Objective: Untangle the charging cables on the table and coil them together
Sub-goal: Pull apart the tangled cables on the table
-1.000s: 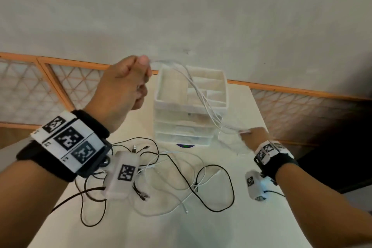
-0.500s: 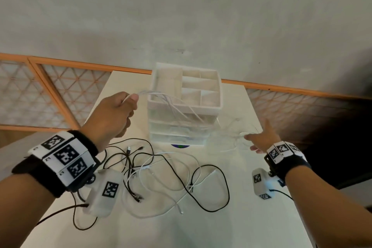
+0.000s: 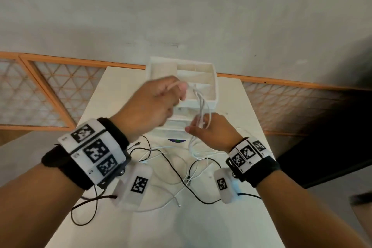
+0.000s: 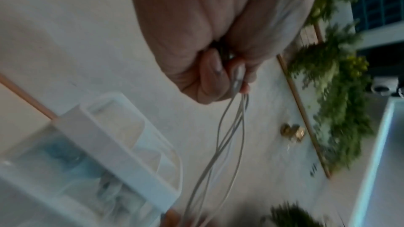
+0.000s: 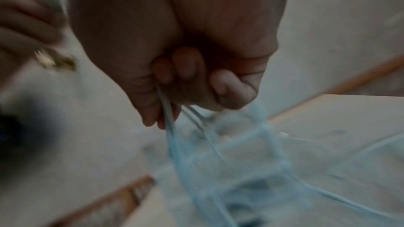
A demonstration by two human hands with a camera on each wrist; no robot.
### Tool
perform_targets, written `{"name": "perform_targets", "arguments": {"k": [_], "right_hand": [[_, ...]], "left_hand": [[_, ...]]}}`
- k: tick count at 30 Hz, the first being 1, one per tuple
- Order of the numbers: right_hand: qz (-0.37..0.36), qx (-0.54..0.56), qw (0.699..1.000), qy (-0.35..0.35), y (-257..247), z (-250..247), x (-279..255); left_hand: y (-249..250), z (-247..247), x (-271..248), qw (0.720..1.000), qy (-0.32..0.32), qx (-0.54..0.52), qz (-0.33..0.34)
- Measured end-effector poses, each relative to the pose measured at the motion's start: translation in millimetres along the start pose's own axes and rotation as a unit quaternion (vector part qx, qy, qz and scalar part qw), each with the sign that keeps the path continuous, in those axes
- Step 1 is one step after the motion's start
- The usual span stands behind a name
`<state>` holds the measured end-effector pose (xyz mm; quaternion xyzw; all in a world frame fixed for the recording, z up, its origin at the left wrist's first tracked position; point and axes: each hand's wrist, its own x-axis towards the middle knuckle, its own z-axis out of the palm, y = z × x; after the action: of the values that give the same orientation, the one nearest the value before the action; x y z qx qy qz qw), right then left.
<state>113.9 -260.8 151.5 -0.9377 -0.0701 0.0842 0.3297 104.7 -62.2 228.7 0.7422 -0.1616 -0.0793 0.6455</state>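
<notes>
Both hands are raised above the table, close together. My left hand [image 3: 161, 98] pinches the top of a looped white cable [image 3: 202, 106]; the left wrist view shows the thumb and fingers [image 4: 218, 75] curled on several strands of the white cable [image 4: 220, 137] hanging down. My right hand [image 3: 207, 129] grips the lower end of the same loops, fingers [image 5: 196, 78] curled round the white cable [image 5: 172, 137]. The cable's tail drops to the table. A black cable [image 3: 181, 177] and more white cable [image 3: 167, 203] lie tangled on the table [image 3: 201, 227] below.
A white drawer organiser [image 3: 213, 94] with an open divided top stands just behind the hands at the table's far edge. A wood-framed lattice rail [image 3: 50, 90] runs behind the table. Wrist-camera leads trail over the table's left part.
My hands came together: the right hand left the table's right side and took hold of the hanging white loops, while the left hand moved right, over the organiser.
</notes>
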Motion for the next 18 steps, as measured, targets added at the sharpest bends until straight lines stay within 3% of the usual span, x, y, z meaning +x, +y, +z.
{"name": "perform_targets", "arguments": {"k": [4, 5, 7, 9, 11, 13, 15, 16, 18], "right_hand": [[0.232, -0.16, 0.956, -0.08, 98, 14, 4], [0.273, -0.15, 0.948, -0.064, 120, 10, 2], [0.325, -0.022, 0.945, 0.023, 144, -6, 2], [0.32, 0.094, 0.931, 0.149, 161, -26, 8], [0.286, 0.11, 0.928, 0.213, 181, -37, 18], [0.266, 0.056, 0.948, 0.166, 198, -33, 23], [0.261, 0.06, 0.96, 0.086, 197, -11, 21], [0.267, 0.042, 0.961, 0.053, 179, 0, 13], [0.294, -0.021, 0.955, 0.027, 158, 22, 3]], "left_hand": [[3, -37, -5, 0.99, 0.103, -0.088, 0.035], [-4, -45, -8, 0.99, 0.118, -0.08, 0.024], [-22, -58, -16, 0.992, 0.122, -0.032, -0.029], [-47, -68, -25, 0.99, 0.068, 0.082, -0.095], [-73, -71, -33, 0.952, -0.04, 0.268, -0.143], [-98, -65, -38, 0.892, -0.098, 0.406, -0.175], [-117, -54, -42, 0.869, -0.063, 0.446, -0.205], [-125, -49, -43, 0.87, -0.037, 0.438, -0.224], [-136, -39, -44, 0.915, 0.034, 0.293, -0.274]]}}
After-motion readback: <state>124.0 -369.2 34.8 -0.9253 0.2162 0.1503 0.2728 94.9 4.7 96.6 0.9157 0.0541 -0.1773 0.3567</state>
